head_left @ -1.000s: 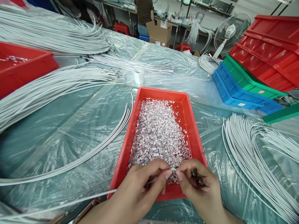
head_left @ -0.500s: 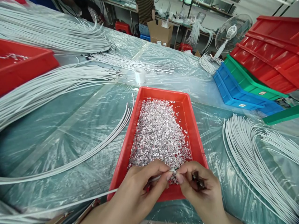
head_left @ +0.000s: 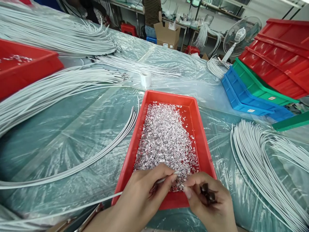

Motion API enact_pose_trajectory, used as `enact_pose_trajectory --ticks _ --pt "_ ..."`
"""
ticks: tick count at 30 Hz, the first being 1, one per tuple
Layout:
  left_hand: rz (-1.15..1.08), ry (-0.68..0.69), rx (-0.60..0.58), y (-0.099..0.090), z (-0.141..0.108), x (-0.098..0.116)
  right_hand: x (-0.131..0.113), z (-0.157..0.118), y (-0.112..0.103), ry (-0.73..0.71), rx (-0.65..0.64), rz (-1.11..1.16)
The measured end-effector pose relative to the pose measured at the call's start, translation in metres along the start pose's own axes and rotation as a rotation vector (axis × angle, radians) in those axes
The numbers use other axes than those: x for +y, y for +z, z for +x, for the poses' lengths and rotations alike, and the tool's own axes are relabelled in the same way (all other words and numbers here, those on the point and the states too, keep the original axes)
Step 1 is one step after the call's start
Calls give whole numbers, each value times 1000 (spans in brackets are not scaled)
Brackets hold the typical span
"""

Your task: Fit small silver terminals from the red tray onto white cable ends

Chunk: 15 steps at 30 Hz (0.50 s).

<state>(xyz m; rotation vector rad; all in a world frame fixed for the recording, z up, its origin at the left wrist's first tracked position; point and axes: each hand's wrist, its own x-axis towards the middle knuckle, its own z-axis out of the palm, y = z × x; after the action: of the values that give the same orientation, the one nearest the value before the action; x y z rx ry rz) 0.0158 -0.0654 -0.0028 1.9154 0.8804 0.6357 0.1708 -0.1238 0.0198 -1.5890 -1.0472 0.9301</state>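
Note:
My left hand pinches a white cable close to its tip, which points right over the red tray. The cable trails back under that hand to the left edge of the picture. My right hand is just right of the cable tip and apart from it. A tiny pale scrap shows at its thumb and forefinger. Its curled fingers hold a dark, shiny object whose kind I cannot make out. Below both hands, a heap of small silvery foil scraps lies in the tray.
Several loose white cables curve left of the tray; a larger bundle lies right. A white roll stands behind the tray. Stacked red, green and blue crates rise at the right, and another red tray sits left.
My right hand has moved right and slightly down, away from the cable tip it was touching. My left hand keeps its pinch on the cable.

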Motion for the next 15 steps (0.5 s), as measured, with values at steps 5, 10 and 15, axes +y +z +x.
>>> enact_pose_trajectory --ticks 5,10,15 --pt "-46 -27 -28 -3 2 4 3 9 -9 -10 42 -1" --pt "-199 -119 -103 -7 8 16 10 23 -19 -74 110 -88" --pt "-403 -54 -353 -8 -13 12 18 30 -23 -129 110 -87"
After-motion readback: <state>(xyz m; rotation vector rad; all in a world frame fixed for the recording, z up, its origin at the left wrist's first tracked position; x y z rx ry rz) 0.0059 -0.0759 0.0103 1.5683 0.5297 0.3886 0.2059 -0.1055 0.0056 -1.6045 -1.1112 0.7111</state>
